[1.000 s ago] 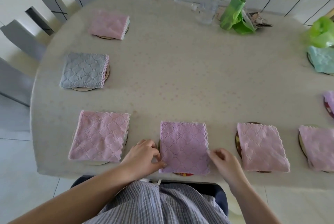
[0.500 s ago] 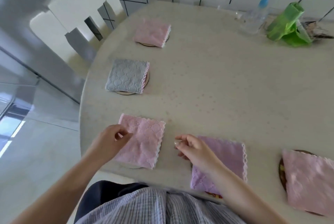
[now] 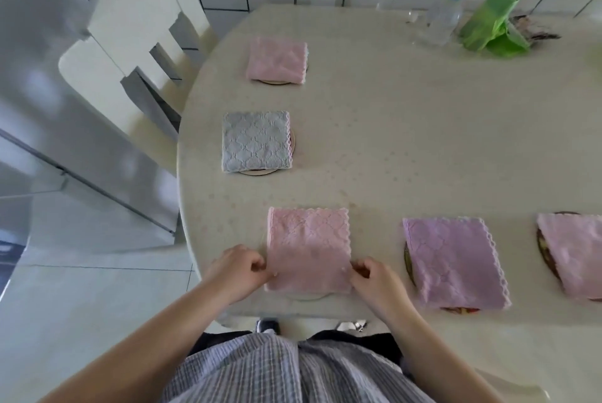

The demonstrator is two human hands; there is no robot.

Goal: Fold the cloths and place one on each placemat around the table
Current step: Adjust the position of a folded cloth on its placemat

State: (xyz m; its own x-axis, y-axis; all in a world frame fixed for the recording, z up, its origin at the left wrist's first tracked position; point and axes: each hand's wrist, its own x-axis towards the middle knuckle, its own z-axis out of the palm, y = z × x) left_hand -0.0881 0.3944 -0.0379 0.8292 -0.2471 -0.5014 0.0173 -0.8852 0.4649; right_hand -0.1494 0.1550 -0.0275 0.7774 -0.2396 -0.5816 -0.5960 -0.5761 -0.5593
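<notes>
- The left hand [image 3: 239,267] is pinching the left side of a folded pink cloth [image 3: 308,248] with curled fingers, close to the near edge of the table [image 3: 407,148].
- The right hand [image 3: 374,279] is pinching the right side of the same cloth, near its near right corner, also with curled fingers.
- This pink cloth is lying flat near the near left corner of the table, and it is covering a pale placemat [image 3: 309,296], of which only a thin curved part is showing at the near side.
- To the right, a folded purple cloth [image 3: 454,261] is lying on a dark placemat [image 3: 408,264] along the near edge.
- Further right, another pink cloth [image 3: 575,253] is lying on a dark mat, cut by the picture edge.
- Along the left edge of the table, a grey cloth [image 3: 255,141] is lying on a round pale mat, and behind it a third pink cloth [image 3: 277,59] is lying on one more mat.
- At the far edge, a clear spray bottle [image 3: 444,16] with a blue top is standing just beside a green plastic bag [image 3: 488,25].
- A white chair [image 3: 130,34] is standing by the far left side of the table.
</notes>
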